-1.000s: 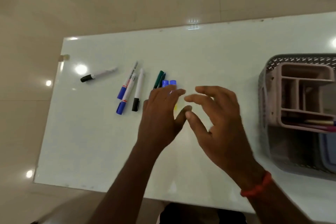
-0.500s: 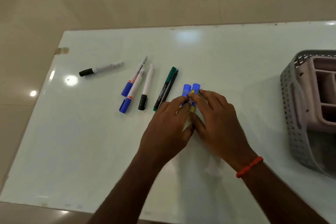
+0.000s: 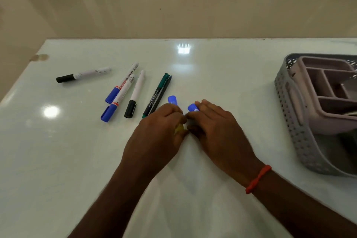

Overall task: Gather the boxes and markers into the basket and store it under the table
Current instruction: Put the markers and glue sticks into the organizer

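Two blue-capped markers are pinched at table centre: one by the left hand (image 3: 160, 129), one by the right hand (image 3: 216, 127), fingers curled shut. Risk, judged: round barrels could roll off the glossy white table (image 3: 58, 160) w/ a loose grip. Basket (image 3: 293, 121) sits at 3 o'clock, loose markers (image 3: 123, 92) at 10. Beige tiled floor beyond.

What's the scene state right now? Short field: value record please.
left hand: closed on a blue-capped yellow marker
right hand: closed on a second blue-capped marker
loose markers: black-capped, two blue-capped whiteboard, black-capped white, green and dark pair
basket: grey, on table, right side
in basket: pink divided organizer
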